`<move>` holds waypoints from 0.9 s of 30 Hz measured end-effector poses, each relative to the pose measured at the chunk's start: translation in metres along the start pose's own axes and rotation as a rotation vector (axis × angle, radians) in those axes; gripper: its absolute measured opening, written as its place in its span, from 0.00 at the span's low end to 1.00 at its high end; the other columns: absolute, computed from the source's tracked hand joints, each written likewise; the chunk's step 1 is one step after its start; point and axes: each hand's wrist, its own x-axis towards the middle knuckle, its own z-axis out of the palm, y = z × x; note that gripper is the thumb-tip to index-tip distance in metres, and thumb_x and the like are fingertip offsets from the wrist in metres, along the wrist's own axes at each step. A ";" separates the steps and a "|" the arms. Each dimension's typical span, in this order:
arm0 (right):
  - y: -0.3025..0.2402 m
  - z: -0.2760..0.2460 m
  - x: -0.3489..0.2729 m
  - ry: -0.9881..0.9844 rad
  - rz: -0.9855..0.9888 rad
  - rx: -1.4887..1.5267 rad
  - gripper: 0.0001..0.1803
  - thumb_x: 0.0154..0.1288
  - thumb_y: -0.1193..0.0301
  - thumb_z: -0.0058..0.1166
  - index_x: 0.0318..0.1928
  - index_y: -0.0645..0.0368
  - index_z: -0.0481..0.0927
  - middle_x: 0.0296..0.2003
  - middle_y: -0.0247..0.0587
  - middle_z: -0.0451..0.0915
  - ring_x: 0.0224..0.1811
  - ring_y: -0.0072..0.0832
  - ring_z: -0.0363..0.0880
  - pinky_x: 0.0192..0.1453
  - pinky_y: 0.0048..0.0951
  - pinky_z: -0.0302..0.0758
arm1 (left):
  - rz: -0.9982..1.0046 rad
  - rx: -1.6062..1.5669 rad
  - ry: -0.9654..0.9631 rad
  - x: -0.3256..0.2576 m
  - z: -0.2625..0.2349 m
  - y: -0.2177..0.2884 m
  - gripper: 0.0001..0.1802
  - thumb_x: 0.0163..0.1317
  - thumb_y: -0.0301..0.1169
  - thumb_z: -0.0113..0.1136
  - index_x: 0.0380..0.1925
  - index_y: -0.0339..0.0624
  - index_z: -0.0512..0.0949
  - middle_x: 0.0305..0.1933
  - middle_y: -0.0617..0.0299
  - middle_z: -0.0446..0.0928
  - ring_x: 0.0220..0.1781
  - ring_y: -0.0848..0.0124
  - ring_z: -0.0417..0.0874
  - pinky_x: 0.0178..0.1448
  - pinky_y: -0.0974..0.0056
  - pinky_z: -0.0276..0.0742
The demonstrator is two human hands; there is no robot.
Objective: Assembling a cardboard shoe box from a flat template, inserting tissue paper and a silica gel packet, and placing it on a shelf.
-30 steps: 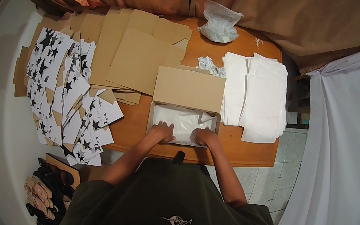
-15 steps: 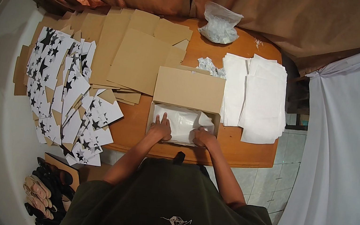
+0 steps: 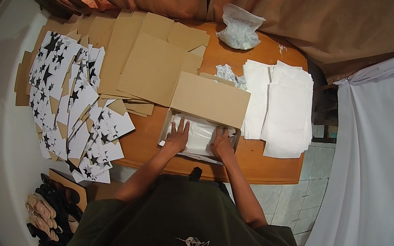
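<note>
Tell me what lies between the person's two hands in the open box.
In the head view, part of a white sheet lies between the left hand and the right hand, inside the open cardboard box.

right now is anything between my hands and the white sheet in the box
Nothing visible: your left hand and right hand appear to rest on the white sheet in the box, whose open lid is beyond them, clear of both.

Brown curtains [image 3: 278,11] across the top of the frame; white cloth [image 3: 370,178] hanging at right; shoes [image 3: 42,207] heaped at lower left; pale floor tiles [image 3: 319,162] right of centre.
</note>
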 end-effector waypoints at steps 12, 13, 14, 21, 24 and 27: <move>-0.007 -0.016 -0.011 -0.013 -0.038 -0.172 0.14 0.67 0.74 0.47 0.49 0.65 0.82 0.48 0.65 0.80 0.53 0.58 0.81 0.56 0.48 0.81 | -0.056 0.076 0.083 -0.025 -0.029 0.013 0.45 0.61 0.46 0.69 0.72 0.36 0.60 0.69 0.47 0.65 0.69 0.51 0.70 0.64 0.47 0.76; -0.002 -0.015 -0.008 -0.067 -0.028 -0.150 0.13 0.70 0.73 0.45 0.45 0.65 0.83 0.46 0.61 0.81 0.54 0.56 0.82 0.55 0.47 0.82 | -0.067 0.069 0.040 -0.027 -0.034 0.016 0.46 0.62 0.48 0.69 0.72 0.37 0.60 0.70 0.45 0.64 0.70 0.52 0.70 0.64 0.47 0.76; 0.001 -0.013 -0.007 -0.067 -0.031 -0.150 0.13 0.70 0.73 0.45 0.45 0.65 0.83 0.46 0.61 0.81 0.54 0.56 0.82 0.55 0.47 0.82 | -0.070 0.068 0.042 -0.026 -0.034 0.016 0.46 0.62 0.48 0.69 0.72 0.37 0.60 0.70 0.45 0.64 0.70 0.52 0.70 0.64 0.47 0.76; -0.009 -0.009 -0.003 0.018 -0.324 -0.250 0.16 0.69 0.75 0.48 0.53 0.53 0.83 0.54 0.47 0.78 0.58 0.52 0.78 0.56 0.45 0.83 | -0.052 0.036 -0.060 -0.018 -0.013 0.011 0.58 0.57 0.56 0.71 0.78 0.44 0.49 0.79 0.40 0.49 0.78 0.33 0.52 0.71 0.39 0.69; -0.010 -0.008 -0.003 -0.064 -0.229 -0.293 0.27 0.69 0.77 0.46 0.66 0.42 0.75 0.67 0.45 0.68 0.66 0.55 0.70 0.62 0.49 0.80 | -0.078 0.024 -0.099 -0.009 -0.002 0.007 0.63 0.56 0.57 0.72 0.80 0.45 0.42 0.83 0.41 0.34 0.81 0.30 0.40 0.72 0.34 0.66; -0.005 -0.001 -0.005 -0.081 -0.207 -0.364 0.35 0.70 0.77 0.46 0.74 0.36 0.64 0.73 0.46 0.60 0.71 0.57 0.64 0.63 0.55 0.79 | -0.098 -0.027 -0.134 -0.011 -0.006 0.007 0.66 0.56 0.56 0.72 0.81 0.46 0.36 0.84 0.44 0.24 0.83 0.33 0.34 0.71 0.30 0.65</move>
